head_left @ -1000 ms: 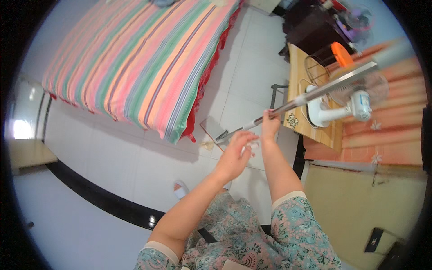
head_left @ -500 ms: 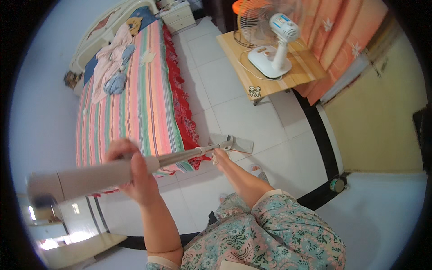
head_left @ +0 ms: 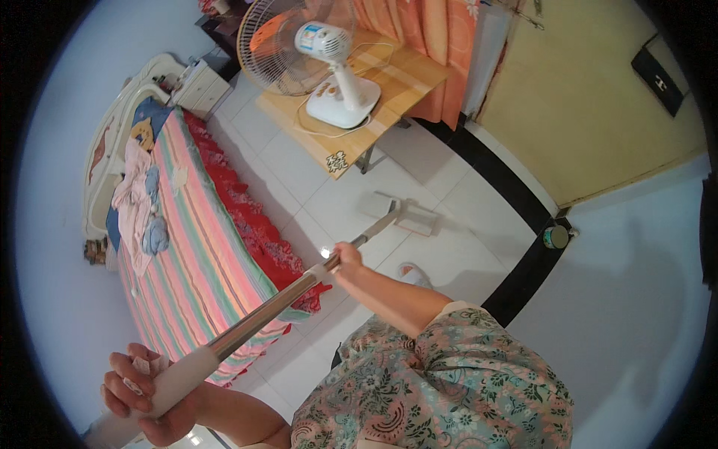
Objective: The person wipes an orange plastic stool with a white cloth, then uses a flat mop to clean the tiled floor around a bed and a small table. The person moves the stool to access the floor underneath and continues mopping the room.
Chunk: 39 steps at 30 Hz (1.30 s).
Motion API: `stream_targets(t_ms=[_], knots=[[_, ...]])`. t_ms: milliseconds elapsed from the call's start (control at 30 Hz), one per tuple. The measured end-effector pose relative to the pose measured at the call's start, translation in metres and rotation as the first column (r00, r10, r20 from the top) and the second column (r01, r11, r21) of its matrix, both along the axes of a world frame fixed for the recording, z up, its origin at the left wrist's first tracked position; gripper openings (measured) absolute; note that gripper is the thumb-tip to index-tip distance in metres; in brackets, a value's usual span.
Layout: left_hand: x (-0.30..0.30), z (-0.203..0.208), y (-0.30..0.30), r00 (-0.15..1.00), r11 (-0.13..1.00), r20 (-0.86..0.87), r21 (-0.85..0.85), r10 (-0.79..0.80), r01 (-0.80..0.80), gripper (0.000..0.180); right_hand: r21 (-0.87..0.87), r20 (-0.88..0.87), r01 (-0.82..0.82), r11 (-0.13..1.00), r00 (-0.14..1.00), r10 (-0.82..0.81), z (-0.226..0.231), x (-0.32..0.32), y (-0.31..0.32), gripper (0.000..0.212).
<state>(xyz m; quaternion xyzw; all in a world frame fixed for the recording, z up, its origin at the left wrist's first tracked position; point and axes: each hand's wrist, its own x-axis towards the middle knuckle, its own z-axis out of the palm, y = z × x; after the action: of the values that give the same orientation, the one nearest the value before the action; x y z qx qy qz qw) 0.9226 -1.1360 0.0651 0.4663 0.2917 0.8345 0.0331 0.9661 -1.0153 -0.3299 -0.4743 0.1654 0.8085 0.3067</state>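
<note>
A flat mop (head_left: pixel 268 311) with a long metal pole and a pale grip slants from the lower left toward the floor in front of me. My left hand (head_left: pixel 153 396) is closed around its thick pale grip; something thin and white shows at those fingers, too unclear to name. Farther down the pole, my right hand (head_left: pixel 346 260) is wrapped around the metal part. The wide, pale mop head (head_left: pixel 415 219), slightly blurred, lies on the tiles beyond my right hand, between the table and my slippered foot (head_left: pixel 411 275).
Left of the pole stands a bed with a striped sheet (head_left: pixel 198 239) and a red ruffled skirt. Ahead, a wooden table (head_left: pixel 419 82) carries a white fan (head_left: pixel 344 101) with a trailing cord. A small green tin (head_left: pixel 556 237) sits by the wall corner at right.
My view has turned to the right, so bed and table appear farther left. The mop head has slid rightward over the tiles. My left hand is lower in view, still on the grip.
</note>
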Motion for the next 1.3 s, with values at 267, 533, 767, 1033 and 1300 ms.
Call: stream_targets(t_ms=[267, 533, 767, 1033, 1300], knots=[[0.017, -0.052, 0.084, 0.969, 0.919, -0.152, -0.375, -0.194, 0.125, 0.026, 0.33, 0.099, 0.254, 0.909, 0.949, -0.301, -0.105, 0.09, 0.146, 0.017], [0.002, -0.082, 0.038, 0.994, 0.752, -0.074, -0.659, -0.079, 0.011, 0.028, 0.289, 0.342, -0.438, 0.851, 0.878, 0.336, -0.088, 0.083, 0.153, 0.021], [-0.026, -0.063, -0.043, 0.969, 0.718, -0.117, -0.653, 0.217, -0.24, 0.027, 0.172, 0.336, -0.75, 0.638, 0.654, 0.678, -0.084, 0.003, 0.081, 0.085], [-0.023, -0.057, -0.216, 0.883, 0.6, -0.069, -0.709, 0.465, -0.371, 0.023, 0.08, 0.429, -0.924, 0.373, 0.37, 0.824, -0.059, -0.033, -0.076, 0.074], [-0.025, -0.015, -0.359, 0.86, 0.665, 0.003, -0.635, 0.51, -0.392, 0.025, 0.039, 0.466, -0.826, 0.563, 0.513, 0.721, -0.021, -0.055, -0.272, 0.02]])
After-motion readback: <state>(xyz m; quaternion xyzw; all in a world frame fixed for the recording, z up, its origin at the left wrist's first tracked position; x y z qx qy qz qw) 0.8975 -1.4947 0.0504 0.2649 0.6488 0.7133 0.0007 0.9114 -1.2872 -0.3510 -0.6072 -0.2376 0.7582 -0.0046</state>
